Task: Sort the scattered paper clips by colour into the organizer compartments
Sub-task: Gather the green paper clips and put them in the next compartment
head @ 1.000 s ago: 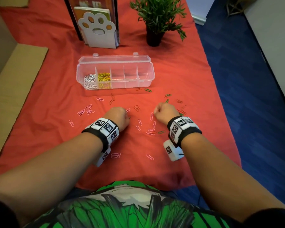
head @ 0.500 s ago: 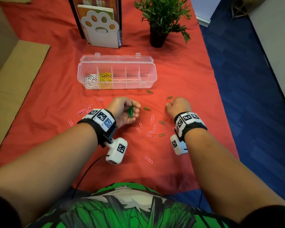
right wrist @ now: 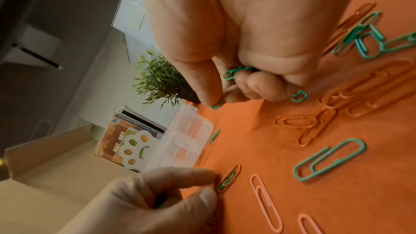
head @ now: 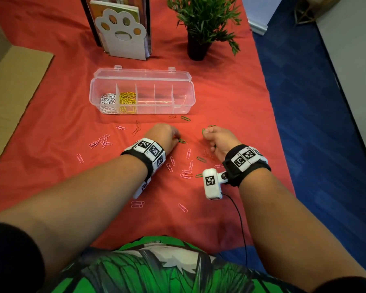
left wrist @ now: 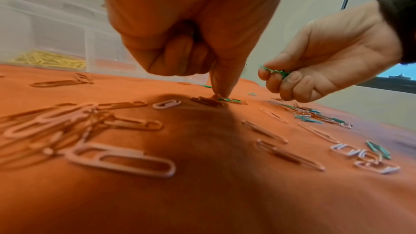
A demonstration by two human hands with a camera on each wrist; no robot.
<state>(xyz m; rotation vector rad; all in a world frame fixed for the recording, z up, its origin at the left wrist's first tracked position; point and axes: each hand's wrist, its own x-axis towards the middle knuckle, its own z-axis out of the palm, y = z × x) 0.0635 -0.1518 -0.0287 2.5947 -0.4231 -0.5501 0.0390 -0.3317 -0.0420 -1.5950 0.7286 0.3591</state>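
Left hand (head: pixel 164 136) has a fingertip pressed on a green paper clip (head: pixel 182 141) lying flat on the red cloth (head: pixel 230 98), long axis running sideways toward the right hand (head: pixel 219 140), which is already pinching green clips.

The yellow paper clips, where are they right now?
In the head view, the yellow paper clips lie in the second compartment from the left of the clear organizer, right beside the white paper clips in the leftmost one.
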